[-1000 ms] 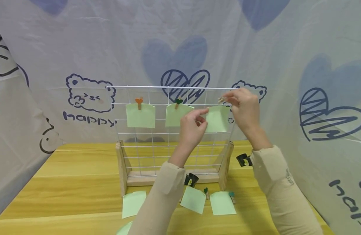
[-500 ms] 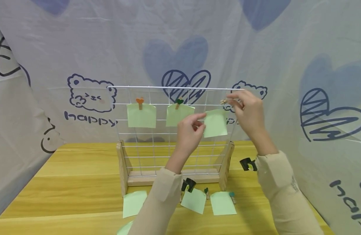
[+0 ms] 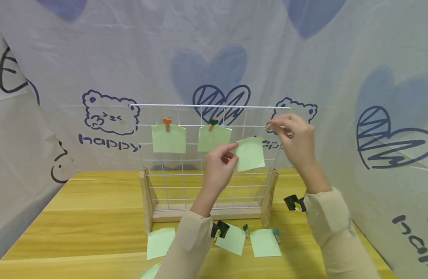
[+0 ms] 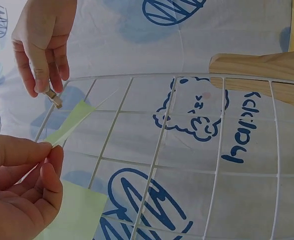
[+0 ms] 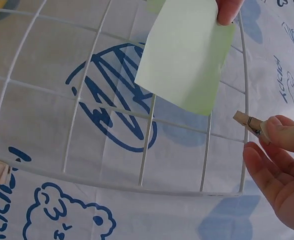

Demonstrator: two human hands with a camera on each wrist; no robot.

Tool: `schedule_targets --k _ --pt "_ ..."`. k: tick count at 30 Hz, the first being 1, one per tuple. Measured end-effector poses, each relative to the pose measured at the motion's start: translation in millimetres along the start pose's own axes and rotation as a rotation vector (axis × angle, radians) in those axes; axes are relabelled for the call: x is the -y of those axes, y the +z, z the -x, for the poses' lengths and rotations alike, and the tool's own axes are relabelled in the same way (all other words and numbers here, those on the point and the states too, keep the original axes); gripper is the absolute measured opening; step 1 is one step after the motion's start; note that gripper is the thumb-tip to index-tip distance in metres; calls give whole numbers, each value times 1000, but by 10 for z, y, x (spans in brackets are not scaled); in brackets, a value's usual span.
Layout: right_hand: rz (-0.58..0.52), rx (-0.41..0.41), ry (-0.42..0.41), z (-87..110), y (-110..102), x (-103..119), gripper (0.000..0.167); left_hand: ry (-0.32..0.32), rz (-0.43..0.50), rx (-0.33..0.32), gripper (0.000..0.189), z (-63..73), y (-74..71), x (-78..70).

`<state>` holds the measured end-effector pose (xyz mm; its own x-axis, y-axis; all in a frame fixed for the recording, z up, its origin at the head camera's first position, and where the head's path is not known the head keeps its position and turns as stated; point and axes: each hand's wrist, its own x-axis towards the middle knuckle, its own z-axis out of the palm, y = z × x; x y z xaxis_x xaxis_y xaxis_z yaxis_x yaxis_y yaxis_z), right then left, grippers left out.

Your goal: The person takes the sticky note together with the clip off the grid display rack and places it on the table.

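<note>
My left hand [image 3: 219,166] pinches a pale green sticky note [image 3: 250,154] by its left edge, in front of the white wire grid [image 3: 192,159]. The note tilts a little and its other edges are free. Up at the grid's right side, my right hand [image 3: 297,139] pinches a small wooden clothespin [image 5: 249,122] between thumb and fingers, apart from the note. Two more notes hang on the grid: the left note [image 3: 169,139] under an orange heart clothespin [image 3: 167,124], the middle note [image 3: 210,140] under a dark green heart clothespin [image 3: 212,124].
Wooden feet [image 3: 146,201] hold the grid upright on the yellow wooden table [image 3: 78,217]. Several loose green notes [image 3: 266,243] lie in front, with a green heart clothespin [image 3: 246,230] and a teal-topped clothespin [image 3: 276,235] beside them. A printed curtain [image 3: 130,58] hangs behind.
My left hand has drawn the note down and to the left, away from the upper right of the grid. The right hand, with its clothespin, has shifted slightly right and down.
</note>
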<state>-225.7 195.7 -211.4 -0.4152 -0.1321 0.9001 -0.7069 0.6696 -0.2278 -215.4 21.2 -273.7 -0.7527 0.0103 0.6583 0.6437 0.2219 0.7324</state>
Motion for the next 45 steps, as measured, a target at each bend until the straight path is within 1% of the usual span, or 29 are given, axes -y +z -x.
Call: schedule_targets --k 5,10,16,21,27,34,40,45 --pt "-28 -9 5 73 22 1 7 28 0 -18 27 71 -37 25" --pt "-48 -15 15 157 44 5 9 57 27 -41 21 130 -67 57" --pt "-80 -32 14 231 82 -3 12 69 23 -61 19 196 -110 92" --pt "-107 -44 14 282 92 4 13 66 37 -50 19 253 -134 111" --pt "-120 -53 33 360 93 20 11 62 44 -52 21 313 -160 124" --pt "-144 -38 45 447 108 7 12 47 50 -53 21 391 -196 141" --pt "-171 -25 38 505 105 10 13 30 39 -27 20 460 -242 151" --pt "-162 -12 16 556 110 19 15 29 28 -7 16 522 -269 177"
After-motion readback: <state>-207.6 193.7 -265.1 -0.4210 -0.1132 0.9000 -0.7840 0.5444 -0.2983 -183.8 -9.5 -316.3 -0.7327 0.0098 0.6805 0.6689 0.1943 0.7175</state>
